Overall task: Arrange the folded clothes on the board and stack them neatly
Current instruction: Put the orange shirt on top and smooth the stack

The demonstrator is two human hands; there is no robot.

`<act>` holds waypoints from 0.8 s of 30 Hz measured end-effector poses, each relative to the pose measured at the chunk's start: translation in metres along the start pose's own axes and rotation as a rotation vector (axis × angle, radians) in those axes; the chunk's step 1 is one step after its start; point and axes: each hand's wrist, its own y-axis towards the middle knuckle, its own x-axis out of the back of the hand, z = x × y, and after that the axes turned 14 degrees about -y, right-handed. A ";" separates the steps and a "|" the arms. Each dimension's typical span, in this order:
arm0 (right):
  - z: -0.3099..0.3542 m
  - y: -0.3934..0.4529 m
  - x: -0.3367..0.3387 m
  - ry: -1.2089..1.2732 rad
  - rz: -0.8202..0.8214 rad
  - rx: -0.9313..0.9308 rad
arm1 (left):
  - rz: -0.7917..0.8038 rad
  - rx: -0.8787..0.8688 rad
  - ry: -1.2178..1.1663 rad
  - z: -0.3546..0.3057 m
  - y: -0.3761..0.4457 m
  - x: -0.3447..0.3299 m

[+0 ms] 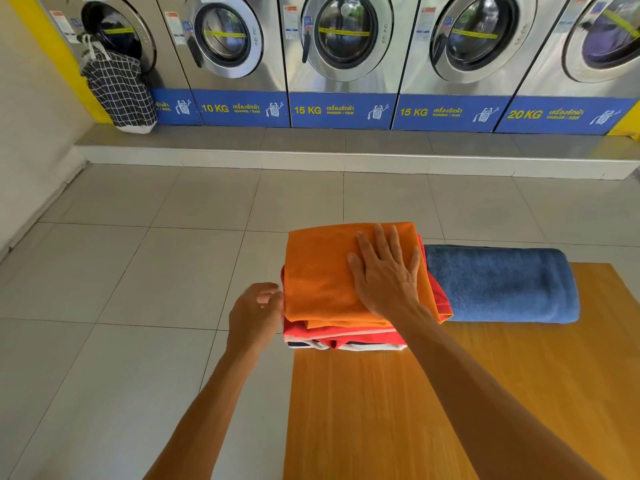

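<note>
While the right hand (384, 271) presses flat, fingers straight, on the orange folded garment (325, 275) topping the stack of folded clothes (346, 336) at the wooden tabletop's (381, 410) far-left corner, the left hand (256, 313) has curled fingers against the stack's left edge; whether they pinch cloth cannot be told. Squaring appears in hand; aligning the edges seems next, beside the blue rolled towel (502, 285).

"10 kg", "15 kg", "20 kg" on washer panels (346, 110)

right hand (386, 271) flat on orange cloth (322, 271)

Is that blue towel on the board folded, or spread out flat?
Folded. The blue towel lies as a thick, rounded bundle on the board, beside the stack of clothes.
</note>
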 end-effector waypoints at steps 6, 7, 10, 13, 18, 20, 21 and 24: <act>-0.021 -0.016 0.000 -0.055 0.041 -0.017 | -0.097 -0.719 0.240 -0.023 -0.003 -0.039; -0.026 -0.017 0.001 -0.049 0.058 -0.042 | -0.022 -0.724 0.297 -0.027 0.001 -0.049; -0.042 -0.026 0.003 0.005 0.110 -0.121 | 0.188 -0.505 0.456 -0.021 0.022 -0.068; -0.051 -0.039 0.003 0.091 0.136 -0.189 | 0.250 -0.412 0.540 -0.004 0.031 -0.070; -0.062 -0.057 0.009 0.219 -0.054 -0.396 | 0.165 -0.441 0.523 -0.004 0.024 -0.069; -0.067 -0.065 0.014 0.273 -0.062 -0.457 | 0.231 -0.416 0.594 0.000 0.024 -0.068; -0.069 -0.068 0.017 0.297 -0.030 -0.465 | 0.245 -0.408 0.623 0.002 0.025 -0.068; -0.075 -0.074 0.016 0.397 0.046 -0.403 | 0.179 -0.458 0.639 0.003 0.026 -0.073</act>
